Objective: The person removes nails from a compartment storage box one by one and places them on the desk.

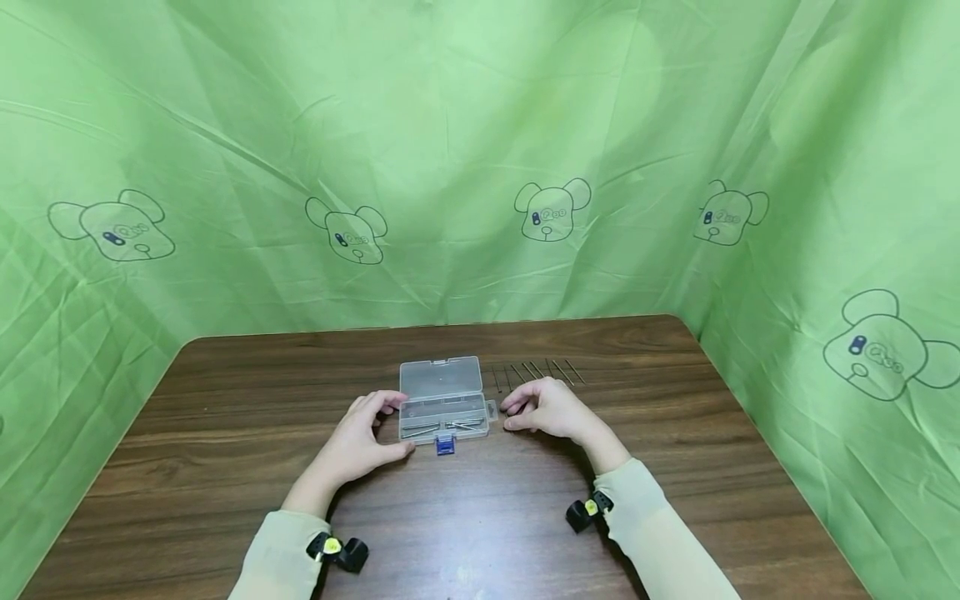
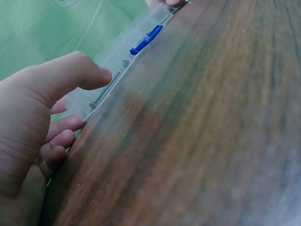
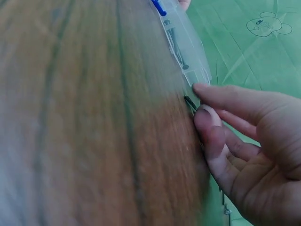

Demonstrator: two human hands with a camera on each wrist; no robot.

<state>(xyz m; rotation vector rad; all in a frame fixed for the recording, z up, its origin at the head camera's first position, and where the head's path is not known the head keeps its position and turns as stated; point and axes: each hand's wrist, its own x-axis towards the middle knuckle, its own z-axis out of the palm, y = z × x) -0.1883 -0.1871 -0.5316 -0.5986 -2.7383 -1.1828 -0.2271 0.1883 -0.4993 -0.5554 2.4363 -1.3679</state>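
Note:
An open clear plastic box [image 1: 442,406] lies on the table, its lid folded back and its blue latch [image 1: 446,445] hanging at the front. My left hand [image 1: 356,442] grips the box by its left end, thumb at the front corner and fingers along the side. Inside the front compartments lie several nails [image 3: 176,47], lengthwise. Just right of the box, my right hand [image 1: 551,408] pinches a nail between thumb and forefinger; its dark end [image 3: 189,102] shows past the fingertips. Behind that hand, several loose nails [image 1: 534,370] lie in a spaced row.
The wooden table [image 1: 247,400] has rounded back corners. Green cloth [image 1: 450,125] with printed bear outlines hangs behind and at both sides. A small black camera is strapped to each wrist over pale sleeves [image 1: 281,554].

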